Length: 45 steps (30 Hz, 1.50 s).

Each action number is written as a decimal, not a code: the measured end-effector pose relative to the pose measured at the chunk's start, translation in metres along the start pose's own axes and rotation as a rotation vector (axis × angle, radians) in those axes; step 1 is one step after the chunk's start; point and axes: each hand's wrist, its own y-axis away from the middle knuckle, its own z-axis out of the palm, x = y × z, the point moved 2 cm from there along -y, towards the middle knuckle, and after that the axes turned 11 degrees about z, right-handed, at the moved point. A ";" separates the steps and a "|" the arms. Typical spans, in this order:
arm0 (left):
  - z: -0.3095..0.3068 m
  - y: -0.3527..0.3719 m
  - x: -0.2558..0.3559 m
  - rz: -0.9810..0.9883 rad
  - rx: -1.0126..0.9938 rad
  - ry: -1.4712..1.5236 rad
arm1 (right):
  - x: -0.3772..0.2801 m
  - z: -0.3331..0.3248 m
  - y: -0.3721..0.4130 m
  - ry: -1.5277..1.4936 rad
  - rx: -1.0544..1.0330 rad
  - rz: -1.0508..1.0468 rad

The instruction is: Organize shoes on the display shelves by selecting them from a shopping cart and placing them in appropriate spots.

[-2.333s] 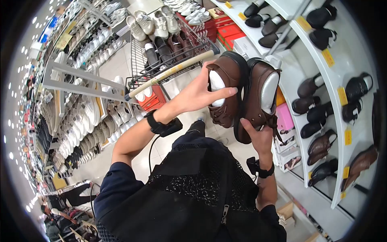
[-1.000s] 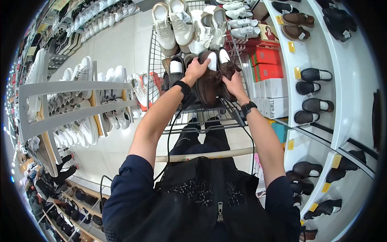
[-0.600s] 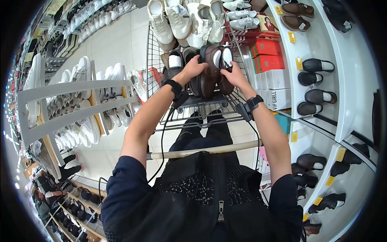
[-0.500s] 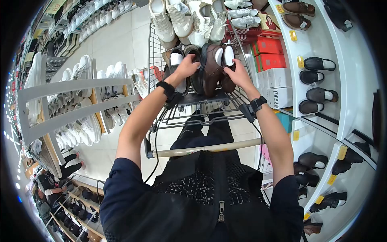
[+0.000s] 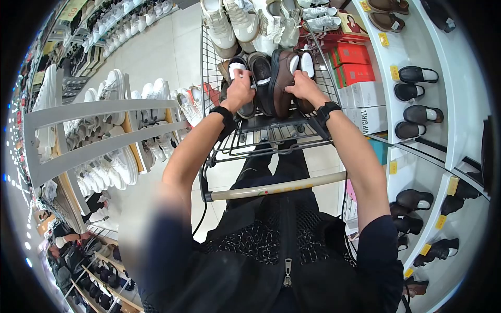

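Observation:
Several shoes stand packed in a wire shopping cart (image 5: 209, 57) in front of me. My left hand (image 5: 240, 91) is closed on the heel end of a dark shoe (image 5: 246, 110) with a white insole, at the left of the row. My right hand (image 5: 307, 87) grips the heel of a brown leather shoe (image 5: 282, 78), thumb on its side. Between them sits another dark shoe (image 5: 261, 68). A further shoe with a white insole (image 5: 306, 63) lies right of the brown one, partly hidden by my right hand.
White and beige sneakers (image 5: 242, 23) fill the cart's far end. The cart handle (image 5: 276, 187) crosses before my body. White sneakers (image 5: 120, 161) line a rack at left; shelves with dark shoes (image 5: 417, 74) stand at right, beside stacked shoe boxes (image 5: 360, 94).
My left hand has shifted from the inner dark shoe to the one with the white insole. My right hand has moved from the rightmost shoe onto the brown one. The cart sits further right in view.

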 end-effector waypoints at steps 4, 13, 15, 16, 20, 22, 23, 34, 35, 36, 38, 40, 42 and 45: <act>0.023 -0.014 0.004 -0.056 -0.238 0.062 | 0.006 0.000 0.004 0.045 0.044 -0.048; 0.029 -0.016 0.004 -0.022 -0.147 0.007 | 0.004 0.002 0.013 0.078 0.014 -0.045; 0.029 -0.018 0.000 0.007 -0.133 -0.011 | -0.002 -0.007 0.015 0.102 0.023 -0.060; 0.030 -0.018 -0.003 0.029 -0.134 -0.013 | -0.005 -0.010 0.018 0.129 0.026 -0.091; 0.037 -0.021 -0.015 0.104 -0.128 -0.047 | -0.017 -0.017 0.021 0.208 0.058 -0.195; 0.032 -0.021 -0.015 0.120 -0.138 -0.069 | -0.020 -0.018 0.021 0.213 0.048 -0.214; 0.029 -0.021 -0.015 0.133 -0.147 -0.089 | -0.021 -0.020 0.021 0.219 0.035 -0.234; 0.006 -0.003 0.002 0.172 -0.134 -0.186 | -0.010 -0.007 0.013 0.144 0.205 -0.239; 0.009 -0.003 -0.001 0.179 -0.107 -0.138 | -0.004 -0.001 0.007 0.095 0.205 -0.245; 0.008 -0.003 -0.002 0.122 -0.126 -0.086 | -0.003 0.005 0.000 0.099 0.133 -0.187; 0.005 -0.006 -0.003 0.025 -0.187 -0.027 | -0.007 0.006 0.008 0.086 0.173 -0.175; 0.000 -0.011 0.000 -0.035 -0.251 -0.011 | -0.007 0.003 0.014 0.091 0.113 -0.155; -0.008 -0.016 0.013 0.028 -0.183 0.040 | -0.003 -0.003 0.028 -0.018 0.091 -0.205; -0.021 -0.029 0.053 0.178 -0.080 0.408 | 0.003 -0.041 0.082 -0.183 0.085 -0.359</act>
